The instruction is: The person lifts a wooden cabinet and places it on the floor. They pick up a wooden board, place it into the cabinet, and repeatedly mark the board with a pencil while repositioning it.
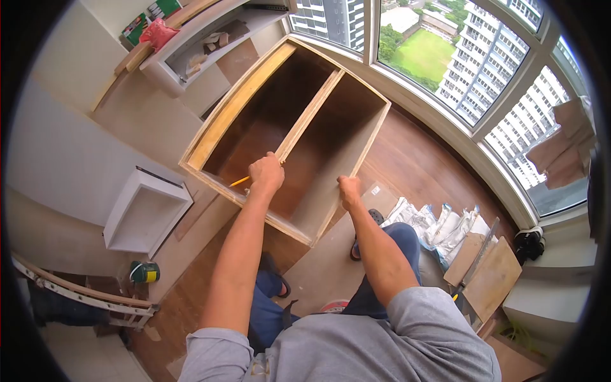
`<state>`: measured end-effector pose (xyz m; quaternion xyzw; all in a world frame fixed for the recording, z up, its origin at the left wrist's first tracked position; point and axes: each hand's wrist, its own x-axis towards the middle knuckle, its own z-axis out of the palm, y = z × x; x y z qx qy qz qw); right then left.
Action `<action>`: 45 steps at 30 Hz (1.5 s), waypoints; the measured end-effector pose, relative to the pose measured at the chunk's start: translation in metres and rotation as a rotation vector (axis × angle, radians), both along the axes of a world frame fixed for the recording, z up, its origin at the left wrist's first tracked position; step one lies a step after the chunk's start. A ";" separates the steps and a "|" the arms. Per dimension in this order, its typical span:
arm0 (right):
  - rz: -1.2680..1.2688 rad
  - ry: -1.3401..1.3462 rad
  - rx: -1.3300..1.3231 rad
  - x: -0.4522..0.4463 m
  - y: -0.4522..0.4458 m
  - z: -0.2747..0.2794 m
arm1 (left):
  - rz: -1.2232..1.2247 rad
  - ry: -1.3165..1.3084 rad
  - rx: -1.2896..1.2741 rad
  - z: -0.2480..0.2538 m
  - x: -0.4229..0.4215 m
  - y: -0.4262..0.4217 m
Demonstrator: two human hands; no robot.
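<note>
A wooden cabinet carcass (366, 153) stands in front of me, its open face up, with bare plywood edges and a dark inside. A rail (310, 116) divides it lengthwise. My left hand (266, 174) is closed at the near end of this rail, with a yellow pencil (239, 181) sticking out to the left from it. My right hand (349, 192) is closed on the cabinet's right side edge. The fingertips of both hands are partly hidden.
A white drawer box (143, 213) and a dark green can (144, 272) are at the left. White sacks (439, 226), a handsaw (477, 261) and board offcuts (493, 277) lie at the right. Windows (439, 60) line the far side. A ladder-like frame (89, 290) is lower left.
</note>
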<state>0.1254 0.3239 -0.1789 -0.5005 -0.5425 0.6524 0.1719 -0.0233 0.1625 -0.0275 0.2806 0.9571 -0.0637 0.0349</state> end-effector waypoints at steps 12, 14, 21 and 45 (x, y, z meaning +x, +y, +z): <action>-0.084 0.051 0.086 0.038 -0.066 -0.026 | -0.127 -0.070 0.093 0.006 0.010 -0.048; -0.089 -0.011 0.087 0.043 -0.075 -0.020 | -0.122 -0.083 0.079 0.006 0.008 -0.055; -0.089 0.116 -0.055 0.061 -0.084 -0.012 | -0.133 -0.131 0.040 0.013 0.022 -0.064; 0.088 -0.196 0.155 0.037 -0.106 0.036 | 0.032 -0.239 0.058 -0.011 -0.007 -0.109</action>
